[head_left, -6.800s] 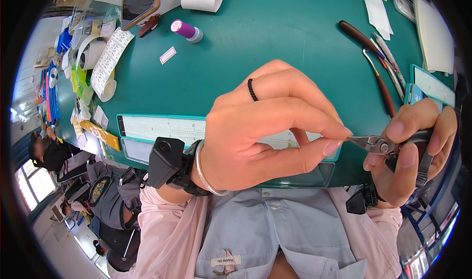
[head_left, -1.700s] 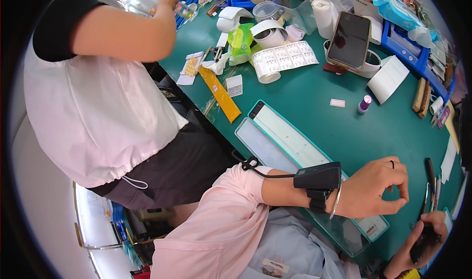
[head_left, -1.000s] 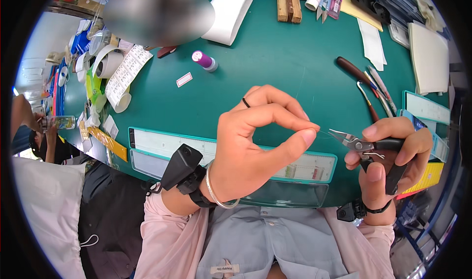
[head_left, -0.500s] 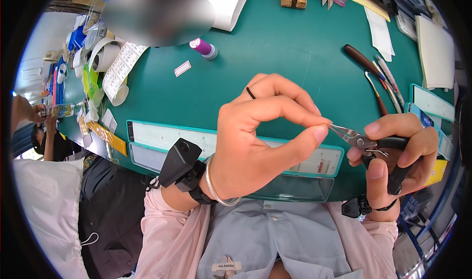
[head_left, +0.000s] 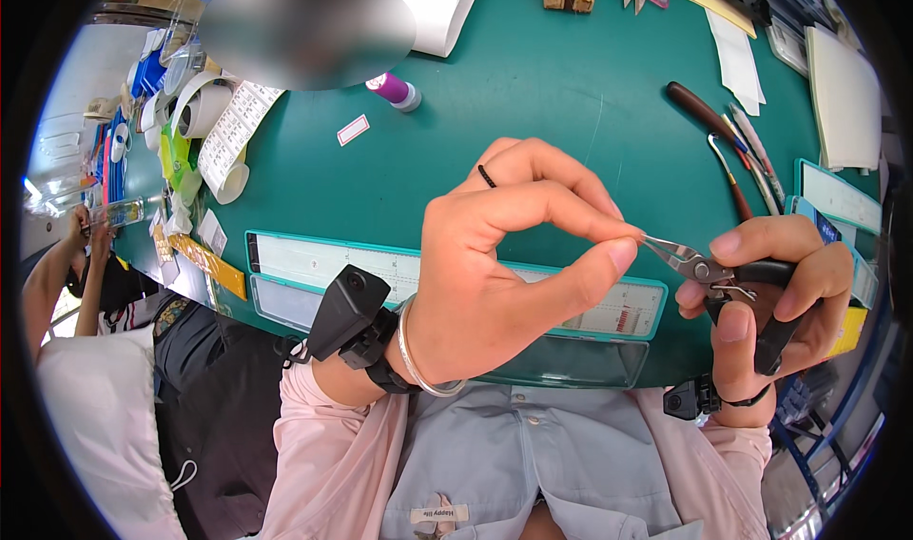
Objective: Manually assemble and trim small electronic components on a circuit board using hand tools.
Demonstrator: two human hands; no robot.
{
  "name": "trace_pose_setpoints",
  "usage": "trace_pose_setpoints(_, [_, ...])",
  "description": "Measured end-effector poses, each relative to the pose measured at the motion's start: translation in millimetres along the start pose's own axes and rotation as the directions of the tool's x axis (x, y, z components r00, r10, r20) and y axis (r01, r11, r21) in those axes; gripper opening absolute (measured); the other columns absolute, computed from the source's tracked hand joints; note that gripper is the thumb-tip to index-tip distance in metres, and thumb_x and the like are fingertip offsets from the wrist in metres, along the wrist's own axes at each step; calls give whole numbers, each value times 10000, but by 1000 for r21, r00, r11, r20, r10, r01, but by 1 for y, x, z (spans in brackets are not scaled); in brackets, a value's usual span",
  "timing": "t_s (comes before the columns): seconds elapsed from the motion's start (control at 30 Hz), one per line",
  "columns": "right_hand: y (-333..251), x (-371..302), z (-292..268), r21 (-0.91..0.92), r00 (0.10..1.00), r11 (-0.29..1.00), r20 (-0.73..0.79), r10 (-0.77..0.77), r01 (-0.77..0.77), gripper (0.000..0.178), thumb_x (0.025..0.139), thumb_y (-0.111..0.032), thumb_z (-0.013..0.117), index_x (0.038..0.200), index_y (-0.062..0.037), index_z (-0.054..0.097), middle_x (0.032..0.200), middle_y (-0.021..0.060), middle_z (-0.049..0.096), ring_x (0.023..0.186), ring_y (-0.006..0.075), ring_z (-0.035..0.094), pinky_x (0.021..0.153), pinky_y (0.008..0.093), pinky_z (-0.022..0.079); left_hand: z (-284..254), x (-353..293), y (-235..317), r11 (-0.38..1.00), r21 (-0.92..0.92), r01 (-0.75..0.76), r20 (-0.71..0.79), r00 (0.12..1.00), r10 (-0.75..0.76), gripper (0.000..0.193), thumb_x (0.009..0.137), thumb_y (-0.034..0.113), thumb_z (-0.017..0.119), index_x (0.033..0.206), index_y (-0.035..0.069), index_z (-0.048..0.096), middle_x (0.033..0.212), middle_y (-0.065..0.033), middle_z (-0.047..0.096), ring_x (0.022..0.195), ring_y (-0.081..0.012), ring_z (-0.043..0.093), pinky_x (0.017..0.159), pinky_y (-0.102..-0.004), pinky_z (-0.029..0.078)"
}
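Note:
My left hand (head_left: 485,264) has thumb and forefinger pinched together over the green table mat (head_left: 533,93); whatever lies between the fingertips is too small to make out. Touching or nearly touching that pinch is the tip of a small pair of pliers (head_left: 702,269), metal-jawed with black handles. My right hand (head_left: 816,278) grips the pliers, fingers and thumb round the handles. Beneath both hands lies a long teal-rimmed flat case (head_left: 659,316) with its clear lid folded open toward me. Small reddish pieces show near the case's right end, too tiny to name.
A purple-capped small bottle (head_left: 388,88) and a red-edged label (head_left: 353,130) lie beyond my left hand. Brown-handled tools (head_left: 699,112) and pens sit at the right. Label rolls (head_left: 233,145) crowd the left. Another person's arms (head_left: 59,278) show at far left.
My hands and the pliers have barely shifted; the pliers sit slightly further right. At far left the other person's arms have come further into view.

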State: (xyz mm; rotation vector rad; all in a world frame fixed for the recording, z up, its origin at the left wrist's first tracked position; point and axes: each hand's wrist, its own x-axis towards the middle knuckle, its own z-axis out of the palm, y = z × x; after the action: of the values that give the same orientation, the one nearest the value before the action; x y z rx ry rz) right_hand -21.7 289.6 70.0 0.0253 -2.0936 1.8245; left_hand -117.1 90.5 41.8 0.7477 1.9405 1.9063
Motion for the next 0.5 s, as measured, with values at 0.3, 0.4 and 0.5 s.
trace_pose_setpoints(0.3, [0,1,-1,-1,1000,1000,16,-12,12,420,932,-184,732,1009,-96,329,1106,211,592,759,166,713,692,267,628,0,0,0,1000,4,-7,7,1000,7,115,793,-58,749,895,-8,768,997,-93,645,978,-197,582,883,-343,475])
trace_pose_setpoints(0.4, [-1,0,0,5,1000,1000,5,-12,12,423,932,-184,733,1009,-96,326,1103,211,593,759,168,715,694,267,628,0,-1,0,1000,2,0,0,1000,0,116,795,-56,749,899,-9,769,1001,-93,644,977,-197,581,883,-342,473])
trace_pose_setpoints(0.5, [-2,-1,-2,23,1000,1000,2,-21,21,433,928,-185,740,1011,-98,324,1101,208,593,761,170,717,695,268,629,2,0,0,1000,3,-2,6,1000,2,116,797,-54,745,902,-11,770,1004,-94,642,975,-195,580,882,-340,470])
